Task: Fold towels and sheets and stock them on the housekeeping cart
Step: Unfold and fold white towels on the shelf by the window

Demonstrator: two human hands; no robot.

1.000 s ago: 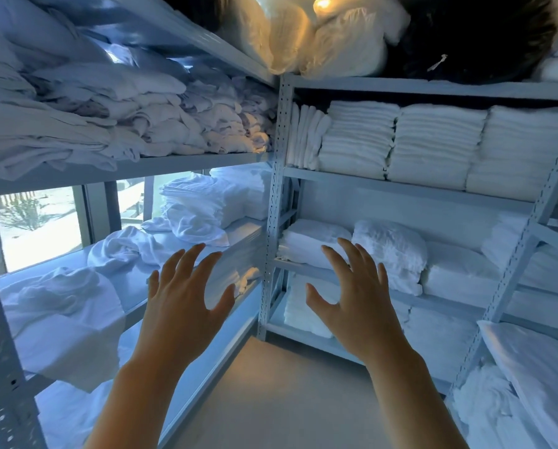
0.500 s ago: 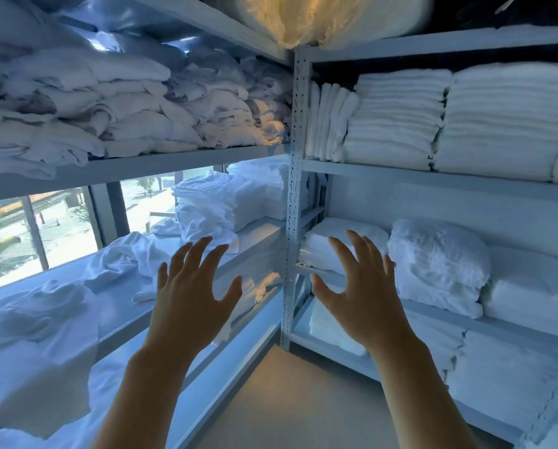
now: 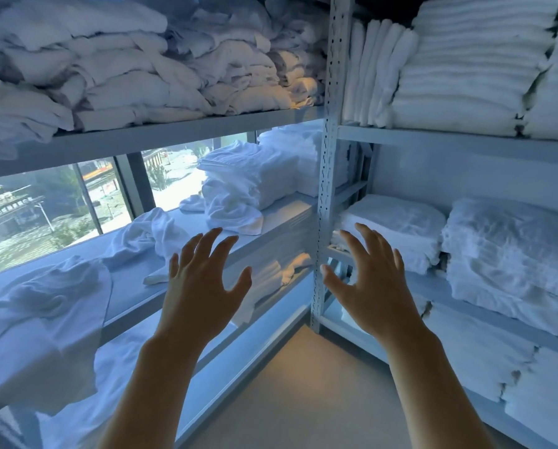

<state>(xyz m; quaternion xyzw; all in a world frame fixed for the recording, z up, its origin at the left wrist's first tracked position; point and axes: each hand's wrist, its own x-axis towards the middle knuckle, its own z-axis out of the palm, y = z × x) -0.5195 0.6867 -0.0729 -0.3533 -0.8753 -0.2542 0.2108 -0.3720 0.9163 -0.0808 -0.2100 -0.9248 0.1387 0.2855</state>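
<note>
Both hands were raised with fingers spread and held nothing: the left hand (image 3: 200, 286) and the right hand (image 3: 368, 286) were apart, one on each side of the post (image 3: 327, 176) where two shelf units met. Left of the post, loose sheets (image 3: 144, 234) and a folded pile (image 3: 251, 176) lay on the middle shelf (image 3: 132, 286). Right of it, folded towels (image 3: 458, 76) stood in neat stacks above. No cart was visible, so I judge the stocking was not yet begun and nothing was picked. A window (image 3: 44, 209) was behind the left shelves, and plain floor (image 3: 303, 400) below.
</note>
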